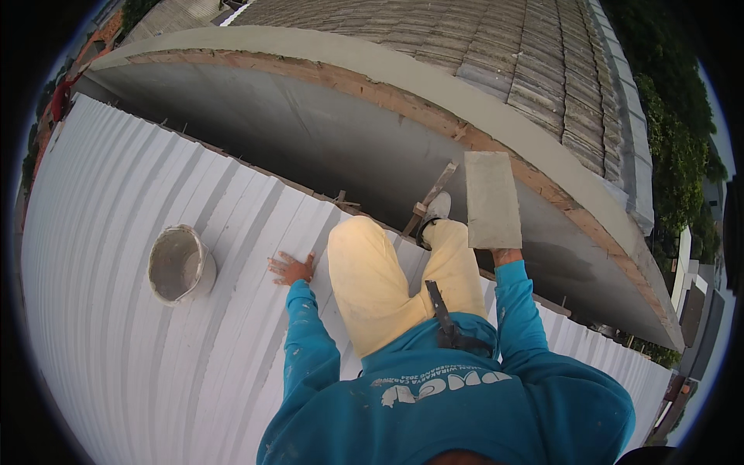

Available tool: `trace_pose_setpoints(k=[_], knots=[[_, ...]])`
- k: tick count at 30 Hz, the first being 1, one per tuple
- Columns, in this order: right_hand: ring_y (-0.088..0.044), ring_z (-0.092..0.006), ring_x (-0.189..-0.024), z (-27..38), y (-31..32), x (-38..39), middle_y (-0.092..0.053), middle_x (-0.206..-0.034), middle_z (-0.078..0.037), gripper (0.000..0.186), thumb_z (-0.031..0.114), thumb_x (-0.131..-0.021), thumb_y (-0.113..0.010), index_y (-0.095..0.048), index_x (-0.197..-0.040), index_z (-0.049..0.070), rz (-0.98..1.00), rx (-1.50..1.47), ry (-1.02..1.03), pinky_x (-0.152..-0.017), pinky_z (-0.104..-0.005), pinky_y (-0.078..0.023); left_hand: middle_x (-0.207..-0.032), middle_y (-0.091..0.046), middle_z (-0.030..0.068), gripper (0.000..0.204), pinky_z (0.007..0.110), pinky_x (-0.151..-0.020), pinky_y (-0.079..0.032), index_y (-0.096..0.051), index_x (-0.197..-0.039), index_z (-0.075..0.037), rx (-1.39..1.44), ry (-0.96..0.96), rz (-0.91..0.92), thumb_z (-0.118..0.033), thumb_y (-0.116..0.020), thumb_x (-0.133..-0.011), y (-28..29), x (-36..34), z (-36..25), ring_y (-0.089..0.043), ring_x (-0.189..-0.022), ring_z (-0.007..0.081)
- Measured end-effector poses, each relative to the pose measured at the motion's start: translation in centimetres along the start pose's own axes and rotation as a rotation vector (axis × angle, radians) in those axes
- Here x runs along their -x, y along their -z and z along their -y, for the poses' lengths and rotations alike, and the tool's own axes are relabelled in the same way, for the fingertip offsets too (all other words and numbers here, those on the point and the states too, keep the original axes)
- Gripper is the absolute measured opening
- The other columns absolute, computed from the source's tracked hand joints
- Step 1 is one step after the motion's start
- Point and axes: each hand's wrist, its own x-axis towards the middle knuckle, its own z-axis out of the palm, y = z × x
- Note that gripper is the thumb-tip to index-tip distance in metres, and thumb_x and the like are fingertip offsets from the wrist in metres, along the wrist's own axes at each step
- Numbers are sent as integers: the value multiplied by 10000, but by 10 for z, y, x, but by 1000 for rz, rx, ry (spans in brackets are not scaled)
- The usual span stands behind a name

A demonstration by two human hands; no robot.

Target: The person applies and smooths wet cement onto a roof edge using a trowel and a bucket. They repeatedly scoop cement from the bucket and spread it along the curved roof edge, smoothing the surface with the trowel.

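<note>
My left hand [291, 268] lies palm down on the white ribbed metal roof [232, 310], its fingers spread and nothing in it. To its left a bucket [208, 271], smeared with cement, stands on the same roof. My right hand [508, 256] is raised near the wall and holds a plastering float [494, 200], a flat rectangular board coated grey. The board hides most of that hand's fingers and its own handle. Behind it runs a grey plastered wall [310, 116], apparently apart from the board, though the gap is hard to judge.
A gap with wooden pieces [430, 198] separates the metal roof from the wall. My shoe [435, 213] rests by this gap. The wall's top edge [372, 66] is smooth cement with a rough reddish border. Beyond lies a tiled roof [511, 54], with trees at the right.
</note>
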Motion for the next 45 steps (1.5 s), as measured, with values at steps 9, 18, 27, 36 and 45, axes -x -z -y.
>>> trace_pose_setpoints(k=[9, 18, 27, 36, 45], knots=[[-701, -231, -904, 16, 48, 26, -676, -1080, -96, 410, 358, -1000, -472, -591, -1231, 41, -133, -64, 81, -772, -390, -598, -1621, 135, 250, 1157, 697, -1134, -128, 28, -1592, -145, -104, 5, 3, -850, -440, -802, 6, 6, -16, 54, -1510, 425], [-703, -237, -926, -2, 129, 57, -677, -1101, -98, 424, 367, -1000, -464, -588, -1246, 45, -283, -305, 94, -786, -392, -602, -1643, 95, 200, 1022, 694, -1124, -152, -21, -1596, -237, -125, 32, -74, -706, -550, -859, -8, -17, -6, 9, -1514, 413], [-699, -244, -883, -45, 169, 97, -677, -1056, -94, 402, 355, -999, -462, -589, -1225, 48, -430, -489, -8, -746, -399, -600, -1620, 93, 273, 1108, 732, -1092, -175, -82, -1597, -217, -50, -90, -25, -819, -526, -779, -27, -62, 15, 3, -1495, 477], [-692, -223, -871, -68, 181, 94, -678, -1034, -69, 385, 376, -1013, -456, -600, -1224, 88, -445, -517, -50, -742, -386, -589, -1589, -211, 284, 982, 581, -1142, -263, -430, -1445, 52, 463, -260, -143, -733, -522, -863, 19, -28, 7, -153, -1481, 450], [-693, -197, -883, -85, 179, 76, -691, -1026, -55, 411, 421, -993, -505, -622, -1211, 93, -472, -462, -98, -765, -383, -583, -1528, -397, 214, 856, 423, -1178, -288, -287, -1521, 24, 1488, -731, 821, -645, -325, -989, 119, 94, -53, -389, -1410, 331]])
